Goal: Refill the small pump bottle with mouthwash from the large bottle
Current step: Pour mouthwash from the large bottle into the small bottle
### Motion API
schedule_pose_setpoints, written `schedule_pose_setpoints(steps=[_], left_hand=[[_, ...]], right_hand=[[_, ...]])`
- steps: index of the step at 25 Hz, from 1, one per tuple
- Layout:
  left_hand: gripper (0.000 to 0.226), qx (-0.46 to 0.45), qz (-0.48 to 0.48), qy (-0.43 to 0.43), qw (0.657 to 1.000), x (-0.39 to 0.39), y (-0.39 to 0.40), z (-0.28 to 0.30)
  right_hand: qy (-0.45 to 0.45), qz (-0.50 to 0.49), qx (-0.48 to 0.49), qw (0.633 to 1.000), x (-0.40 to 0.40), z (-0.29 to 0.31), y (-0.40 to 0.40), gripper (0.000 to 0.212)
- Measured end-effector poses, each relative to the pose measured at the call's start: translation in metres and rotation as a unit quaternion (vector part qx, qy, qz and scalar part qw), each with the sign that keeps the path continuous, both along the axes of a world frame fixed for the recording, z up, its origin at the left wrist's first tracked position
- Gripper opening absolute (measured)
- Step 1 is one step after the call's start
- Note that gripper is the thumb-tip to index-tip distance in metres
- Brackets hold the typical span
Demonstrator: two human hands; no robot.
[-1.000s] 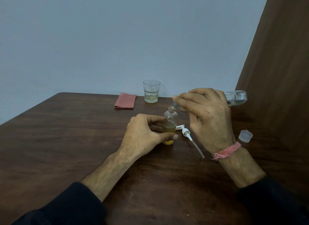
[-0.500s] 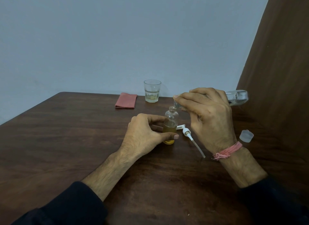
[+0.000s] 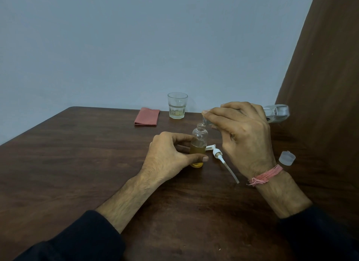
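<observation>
The small clear bottle (image 3: 199,142) stands upright on the dark wooden table (image 3: 81,163), about half full of amber liquid, its neck uncapped. My left hand (image 3: 171,155) grips its lower part. My right hand (image 3: 242,136) holds the large clear bottle (image 3: 276,113) tipped nearly flat, its mouth just over the small bottle's neck. Most of the large bottle is hidden behind my fingers. The white pump head with its dip tube (image 3: 223,159) lies on the table between my hands.
A translucent cap (image 3: 287,157) lies to the right of my right wrist. A glass (image 3: 177,105) with a little pale liquid and a folded pink cloth (image 3: 147,116) sit near the far table edge. A brown panel (image 3: 326,86) rises on the right.
Both hands and both bottles hold nearly the same position; the view has drifted only slightly.
</observation>
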State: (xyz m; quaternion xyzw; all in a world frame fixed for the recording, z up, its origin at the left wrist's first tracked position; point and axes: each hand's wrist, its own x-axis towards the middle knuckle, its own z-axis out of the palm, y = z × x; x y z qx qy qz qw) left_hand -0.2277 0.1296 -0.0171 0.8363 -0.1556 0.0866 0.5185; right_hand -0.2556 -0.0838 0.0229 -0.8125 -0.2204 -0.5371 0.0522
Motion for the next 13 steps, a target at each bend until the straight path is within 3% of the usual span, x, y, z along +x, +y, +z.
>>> schedule_pose_setpoints(steps=[13], left_hand=[[0.044, 0.000, -0.012, -0.006, 1.000, -0.0028, 0.0003, 0.0021]], right_hand=[[-0.006, -0.003, -0.006, 1.000, -0.0027, 0.0012, 0.0002, 0.049]])
